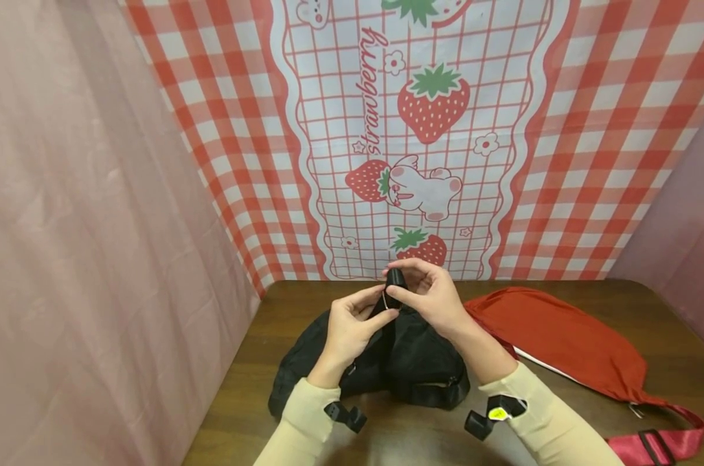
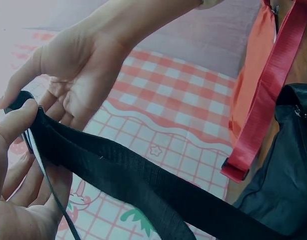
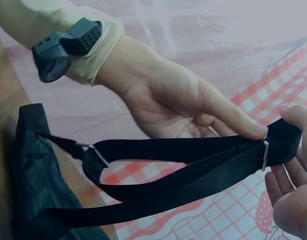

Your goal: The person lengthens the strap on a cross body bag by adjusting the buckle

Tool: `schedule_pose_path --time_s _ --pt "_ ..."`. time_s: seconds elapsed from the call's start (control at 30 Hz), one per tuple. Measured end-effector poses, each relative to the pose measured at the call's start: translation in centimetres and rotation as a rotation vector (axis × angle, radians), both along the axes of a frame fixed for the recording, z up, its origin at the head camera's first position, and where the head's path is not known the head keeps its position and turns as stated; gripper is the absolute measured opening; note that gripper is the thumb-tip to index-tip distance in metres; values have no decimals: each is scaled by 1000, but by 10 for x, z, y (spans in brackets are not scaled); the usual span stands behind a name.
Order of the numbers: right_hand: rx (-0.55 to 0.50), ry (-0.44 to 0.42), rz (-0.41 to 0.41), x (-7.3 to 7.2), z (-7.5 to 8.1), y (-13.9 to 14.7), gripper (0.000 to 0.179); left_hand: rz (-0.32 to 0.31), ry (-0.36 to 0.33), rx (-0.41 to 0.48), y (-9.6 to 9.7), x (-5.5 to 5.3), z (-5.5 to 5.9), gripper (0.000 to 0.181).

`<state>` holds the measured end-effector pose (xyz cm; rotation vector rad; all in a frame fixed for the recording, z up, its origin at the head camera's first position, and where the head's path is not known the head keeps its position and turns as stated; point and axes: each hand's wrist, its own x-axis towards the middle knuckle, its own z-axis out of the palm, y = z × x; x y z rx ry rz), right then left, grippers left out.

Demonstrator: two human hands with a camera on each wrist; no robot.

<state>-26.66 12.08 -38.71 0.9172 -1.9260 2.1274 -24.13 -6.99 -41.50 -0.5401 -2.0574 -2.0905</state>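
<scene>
Both hands hold a black webbing strap (image 1: 395,279) up above a black bag (image 1: 424,362) lying on the table. My left hand (image 1: 350,327) pinches the strap at a thin metal slider (image 3: 265,154), its thumb on the near side. Just beyond the slider, my right hand (image 1: 434,299) pinches the folded end of the strap between thumb and fingers. From there the strap runs down in long loops to the bag, passing another metal buckle (image 3: 96,152) in the right wrist view. Parts of the fingers behind the strap are hidden.
A red bag (image 1: 561,340) with a pinkish-red strap (image 1: 657,446) lies on the right of the wooden table (image 1: 235,388). Behind the table hangs a strawberry-print checked cloth (image 1: 433,110). A pale pink curtain (image 1: 95,226) borders the left side.
</scene>
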Motion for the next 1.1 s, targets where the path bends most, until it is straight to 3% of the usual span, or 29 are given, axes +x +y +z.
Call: schedule_pose_path --time_s 0.23,0.43,0.53,0.83,0.97,1.1 --pt "-89 -19 -22 -1 2 1 42 5 19 -2 0 -1 -2 43" --pt "76 -7 -15 1 1 1 44 7 21 -6 0 2 0 44" --pt "106 -12 -23 2 0 1 42 4 23 1 1 2 1 44" --pt "-2 -31 -34 0 5 2 44 0 4 9 2 4 4 42" --pt "-55 -40 -24 0 -3 5 49 10 32 14 0 2 4 42" --pt "59 -37 -5 1 -19 8 56 47 66 44 -4 0 7 42"
